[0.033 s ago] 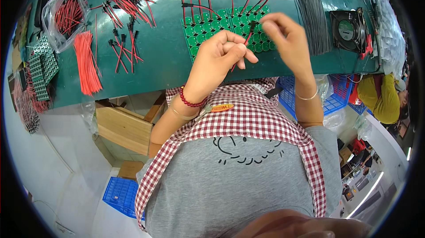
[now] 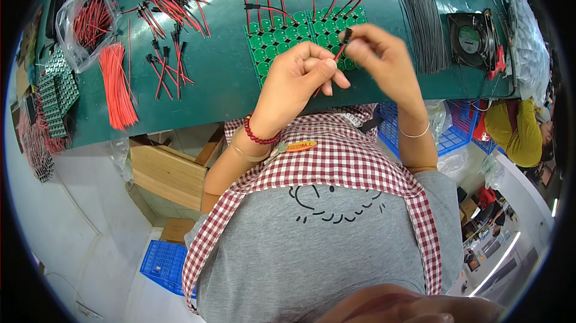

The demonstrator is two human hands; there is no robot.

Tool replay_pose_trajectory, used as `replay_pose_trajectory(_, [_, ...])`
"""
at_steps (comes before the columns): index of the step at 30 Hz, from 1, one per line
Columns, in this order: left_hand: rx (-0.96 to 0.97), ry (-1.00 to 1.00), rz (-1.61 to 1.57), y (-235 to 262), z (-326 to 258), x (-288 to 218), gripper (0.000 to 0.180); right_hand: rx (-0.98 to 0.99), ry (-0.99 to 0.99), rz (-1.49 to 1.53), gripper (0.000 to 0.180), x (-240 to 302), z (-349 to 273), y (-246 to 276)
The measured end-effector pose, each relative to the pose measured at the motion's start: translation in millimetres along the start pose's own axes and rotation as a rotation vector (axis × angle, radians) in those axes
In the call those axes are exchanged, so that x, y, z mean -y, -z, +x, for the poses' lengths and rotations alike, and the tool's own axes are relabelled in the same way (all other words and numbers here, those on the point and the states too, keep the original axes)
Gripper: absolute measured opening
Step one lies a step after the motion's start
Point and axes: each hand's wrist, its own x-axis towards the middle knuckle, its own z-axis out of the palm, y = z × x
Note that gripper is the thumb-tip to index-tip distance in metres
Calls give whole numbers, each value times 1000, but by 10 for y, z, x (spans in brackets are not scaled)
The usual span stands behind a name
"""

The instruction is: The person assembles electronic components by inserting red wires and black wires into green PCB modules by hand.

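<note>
Two hands meet above the green tabletop, sharing one short red lead with a black plug. It hangs just over the sheet of round green boards. The right hand pinches the plug end in a fingertip grip; the left hand is curled, thumb and fingers closed on the wire's lower end. Pulling too hard could probably slip the thin wire free or snag leads already on the boards. Both wrists are bent inward, forearms rising from the checked apron.
</note>
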Motion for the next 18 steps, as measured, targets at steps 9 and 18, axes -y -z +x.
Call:
replay_pose_trajectory(9, [18, 80, 94, -42, 28, 28, 16, -38, -14, 463, 11, -80, -57, 38])
replay_pose_trajectory(18, [-110, -29, 246, -29, -57, 78, 14, -43, 126, -41, 9, -171, 126, 317])
